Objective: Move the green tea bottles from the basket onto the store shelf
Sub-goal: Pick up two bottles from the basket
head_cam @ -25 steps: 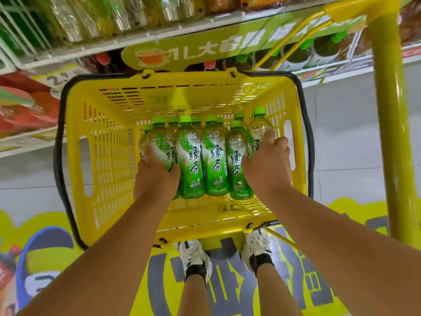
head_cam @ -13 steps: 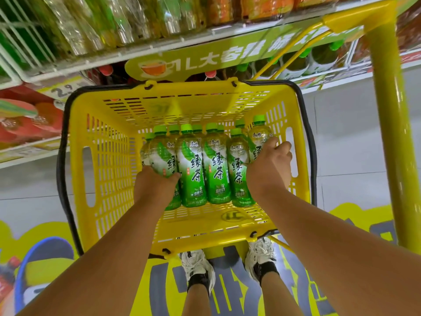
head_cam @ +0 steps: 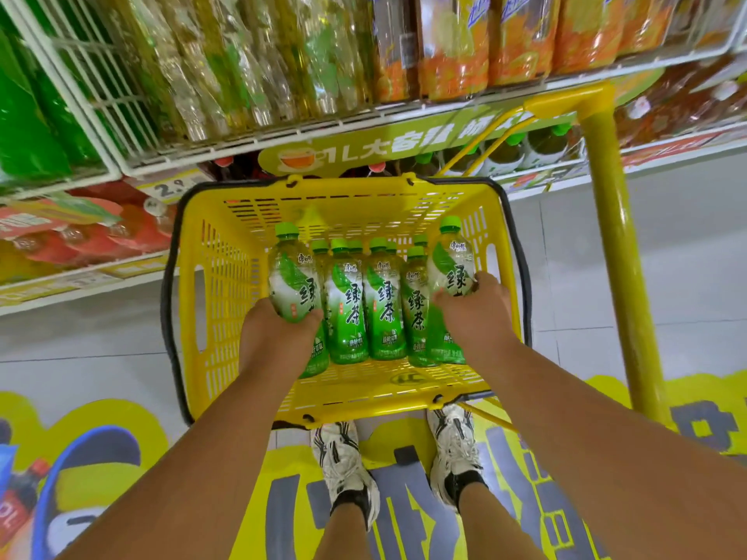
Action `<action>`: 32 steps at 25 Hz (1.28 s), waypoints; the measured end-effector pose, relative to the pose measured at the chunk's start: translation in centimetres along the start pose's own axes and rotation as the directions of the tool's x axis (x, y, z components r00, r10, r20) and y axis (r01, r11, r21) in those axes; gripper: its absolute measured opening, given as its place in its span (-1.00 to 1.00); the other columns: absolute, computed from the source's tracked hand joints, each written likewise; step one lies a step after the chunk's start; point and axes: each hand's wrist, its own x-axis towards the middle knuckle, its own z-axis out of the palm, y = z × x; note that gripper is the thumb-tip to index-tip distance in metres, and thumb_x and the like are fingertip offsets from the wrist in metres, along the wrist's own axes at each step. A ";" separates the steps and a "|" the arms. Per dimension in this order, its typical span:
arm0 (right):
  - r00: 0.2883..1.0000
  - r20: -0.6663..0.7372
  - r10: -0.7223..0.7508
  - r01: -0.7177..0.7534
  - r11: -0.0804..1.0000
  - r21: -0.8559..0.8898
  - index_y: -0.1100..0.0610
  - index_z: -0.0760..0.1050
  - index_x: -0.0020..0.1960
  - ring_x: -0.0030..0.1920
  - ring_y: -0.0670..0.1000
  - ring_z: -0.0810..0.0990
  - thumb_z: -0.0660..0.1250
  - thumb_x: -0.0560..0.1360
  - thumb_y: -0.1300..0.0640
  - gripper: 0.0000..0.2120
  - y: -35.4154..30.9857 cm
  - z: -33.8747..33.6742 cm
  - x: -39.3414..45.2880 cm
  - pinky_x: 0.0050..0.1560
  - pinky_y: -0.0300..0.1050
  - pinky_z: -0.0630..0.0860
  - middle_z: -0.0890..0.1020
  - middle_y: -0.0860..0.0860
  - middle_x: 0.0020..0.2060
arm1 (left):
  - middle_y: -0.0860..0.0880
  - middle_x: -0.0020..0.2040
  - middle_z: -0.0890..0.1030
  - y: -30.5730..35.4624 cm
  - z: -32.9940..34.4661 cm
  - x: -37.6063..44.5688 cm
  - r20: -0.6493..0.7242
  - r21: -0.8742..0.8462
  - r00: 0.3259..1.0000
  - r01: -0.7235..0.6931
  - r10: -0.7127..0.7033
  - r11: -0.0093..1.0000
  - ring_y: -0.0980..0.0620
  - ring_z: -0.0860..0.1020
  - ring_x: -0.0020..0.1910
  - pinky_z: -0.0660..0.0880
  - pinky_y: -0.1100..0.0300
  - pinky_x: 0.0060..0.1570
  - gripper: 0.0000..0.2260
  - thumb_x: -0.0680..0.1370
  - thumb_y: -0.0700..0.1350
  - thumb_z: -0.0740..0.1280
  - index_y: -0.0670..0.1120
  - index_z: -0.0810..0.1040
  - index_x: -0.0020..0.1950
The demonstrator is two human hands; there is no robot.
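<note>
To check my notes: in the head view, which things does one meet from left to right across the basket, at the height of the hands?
Basket's left wall → left hand with its grip on a raised bottle → three standing bottles → right hand gripping another raised bottle → basket's right wall → yellow pole.

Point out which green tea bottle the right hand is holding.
The rightmost green tea bottle, by the basket's right wall. The right hand grips it and its cap sits higher than the row's caps.
</note>
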 end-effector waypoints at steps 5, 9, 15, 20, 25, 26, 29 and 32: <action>0.980 0.169 0.106 -0.164 0.913 0.374 -0.10 0.52 -0.13 -0.06 0.07 0.71 0.51 0.48 0.16 -0.78 -3.1 -5.5 -6.4 -0.01 0.12 0.68 0.69 -0.05 -0.11 | 0.11 -0.19 0.53 3.7 -5.9 -6.2 -0.007 -0.047 0.998 -0.061 0.061 0.997 0.21 0.46 -0.28 0.29 0.24 -0.41 -0.70 0.46 0.14 0.52 0.02 0.47 -0.08; 0.967 0.246 0.070 -0.172 0.890 0.422 0.03 0.62 0.19 0.02 0.17 0.74 0.44 0.56 0.14 -0.79 -6.7 -11.1 -12.7 0.06 0.24 0.67 0.74 0.11 0.04 | 0.15 -0.18 0.52 8.2 -12.5 -12.5 0.017 -0.048 0.992 -0.124 0.125 0.991 0.26 0.44 -0.27 0.33 0.24 -0.36 -0.69 0.47 0.17 0.50 0.03 0.49 -0.01; 0.967 0.225 -0.119 0.022 0.920 0.391 -0.17 0.52 -0.07 -0.22 -0.35 0.66 0.47 0.55 0.11 -0.80 -13.3 -19.4 -20.4 -0.29 -0.22 0.55 0.68 -0.39 -0.27 | 0.16 -0.13 0.59 15.0 -21.7 -21.0 0.014 -0.151 0.970 -0.238 0.243 0.959 0.24 0.52 -0.23 0.34 0.26 -0.34 -0.74 0.49 0.13 0.50 0.05 0.53 0.03; 0.928 0.125 -0.351 0.257 0.846 0.468 -0.19 0.53 0.20 -0.10 -0.18 0.72 0.49 0.53 0.05 -0.70 -20.0 -25.5 -26.6 -0.31 -0.31 0.58 0.71 -0.24 -0.05 | 0.22 -0.09 0.59 20.6 -28.3 -27.5 -0.047 -0.293 0.937 -0.344 0.346 0.892 0.28 0.59 -0.15 0.43 0.34 -0.29 -0.74 0.43 0.18 0.54 0.19 0.54 0.00; 0.830 0.039 -0.557 0.487 0.755 0.439 -0.09 0.52 0.24 -0.08 -0.06 0.73 0.54 0.48 0.02 -0.62 -28.5 -32.0 -31.8 -0.25 -0.18 0.60 0.71 -0.08 0.05 | 0.38 -0.07 0.60 27.8 -35.2 -32.9 -0.152 -0.412 0.892 -0.449 0.426 0.793 0.40 0.57 -0.18 0.47 0.33 -0.12 -0.63 0.41 0.17 0.56 0.14 0.59 0.15; 0.805 0.018 -0.593 0.531 0.733 0.425 -0.10 0.50 0.27 -0.01 -0.04 0.71 0.55 0.47 0.01 -0.58 -30.2 -33.3 -32.7 -0.16 -0.10 0.63 0.68 -0.08 0.10 | 0.44 -0.19 0.60 29.1 -36.8 -34.0 -0.169 -0.413 0.884 -0.466 0.437 0.783 0.46 0.56 -0.25 0.45 0.36 -0.18 -0.70 0.41 0.18 0.56 0.17 0.58 0.06; 0.737 -0.027 -0.676 0.621 0.660 0.422 -0.09 0.39 0.48 0.20 -0.01 0.57 0.55 0.47 -0.04 -0.37 -34.8 -37.0 -35.7 0.09 0.03 0.59 0.54 -0.12 0.26 | 0.43 -0.29 0.60 33.0 -41.0 -37.0 -0.247 -0.416 0.848 -0.531 0.470 0.739 0.44 0.57 -0.31 0.38 0.35 -0.36 -0.80 0.45 0.17 0.53 0.19 0.56 -0.07; 0.663 -0.067 -0.746 0.690 0.574 0.441 -0.13 0.39 0.46 0.16 -0.02 0.62 0.54 0.47 -0.08 -0.38 -38.8 -40.0 -37.8 -0.01 -0.05 0.59 0.55 -0.11 0.27 | 0.19 -0.23 0.67 36.2 -44.5 -39.3 -0.355 -0.401 0.816 -0.574 0.457 0.713 0.26 0.61 -0.32 0.41 0.33 -0.45 -0.78 0.44 0.20 0.52 0.14 0.61 -0.06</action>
